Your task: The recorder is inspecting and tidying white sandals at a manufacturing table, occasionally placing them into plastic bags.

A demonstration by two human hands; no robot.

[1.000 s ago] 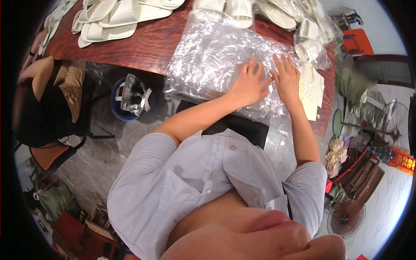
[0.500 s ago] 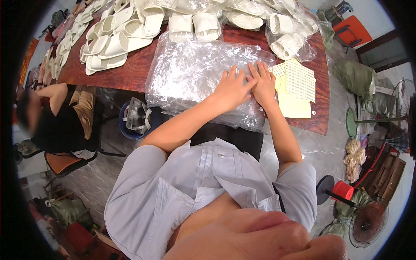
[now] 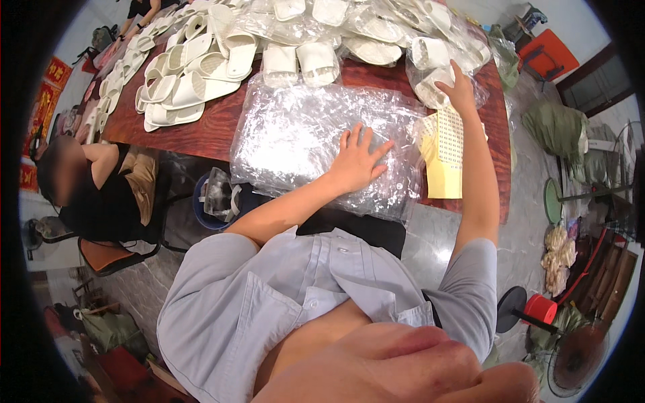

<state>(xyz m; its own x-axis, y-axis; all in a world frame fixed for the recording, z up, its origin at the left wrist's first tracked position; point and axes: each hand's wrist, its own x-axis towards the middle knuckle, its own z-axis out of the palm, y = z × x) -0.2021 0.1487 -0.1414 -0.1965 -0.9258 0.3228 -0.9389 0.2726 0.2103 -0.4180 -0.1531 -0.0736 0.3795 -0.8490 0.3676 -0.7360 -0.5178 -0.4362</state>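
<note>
My left hand (image 3: 361,161) lies flat, fingers spread, on a stack of clear plastic bags (image 3: 289,134) at the table's near edge. Farther right, my right hand (image 3: 460,93) reaches over a pair of white slippers (image 3: 430,54) in a clear bag. Its thumb and forefinger are apart, at the nearer slipper of that pair; the other fingers are partly hidden. Under my right forearm lie yellow sticker sheets (image 3: 443,178), one printed in rows. Another bagged pair of white slippers (image 3: 318,64) rests just beyond the plastic stack.
Loose white slippers (image 3: 191,87) are heaped on the left of the reddish wooden table (image 3: 181,140), with more bagged ones along the back. A seated person (image 3: 101,188) is at the left, near a blue bin (image 3: 201,201). Standing fans and sacks (image 3: 554,124) occupy the right side.
My right hand has left the plastic stack and moved forward and right to the bagged slippers. My left hand stays on the stack, its fingers now more spread. The view has shifted slightly.
</note>
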